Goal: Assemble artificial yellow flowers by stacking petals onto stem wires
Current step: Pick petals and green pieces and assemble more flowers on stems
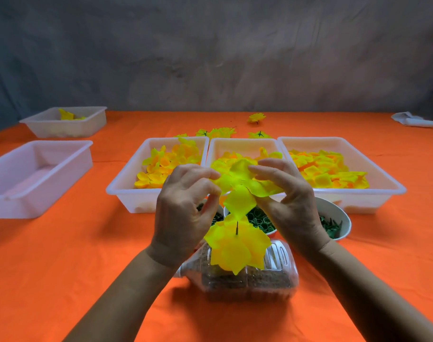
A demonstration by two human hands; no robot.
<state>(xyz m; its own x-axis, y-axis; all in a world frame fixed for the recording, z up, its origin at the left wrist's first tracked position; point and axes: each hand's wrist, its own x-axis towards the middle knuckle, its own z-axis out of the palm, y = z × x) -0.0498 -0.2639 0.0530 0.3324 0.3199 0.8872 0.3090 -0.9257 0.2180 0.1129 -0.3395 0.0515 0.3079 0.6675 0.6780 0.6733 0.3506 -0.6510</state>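
Head view: petal layer [245,180] pinched at both edges, left hand [183,213] and right hand [289,201] each gripping with fingers curled. Stem wire [236,228] upright, tip just below and nearer, poking through stacked petals [237,248] over bottle [247,275] on bench [87,267]. Next, probably: straight down onto tip

Soft even light, faint shadows, wide-angle edge bowing.

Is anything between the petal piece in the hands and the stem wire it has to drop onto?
Nothing visible. The left hand and right hand pinch the petal piece above the stem wire, whose tip pokes bare through the stacked petals on the bottle. One lobe hangs just over it.
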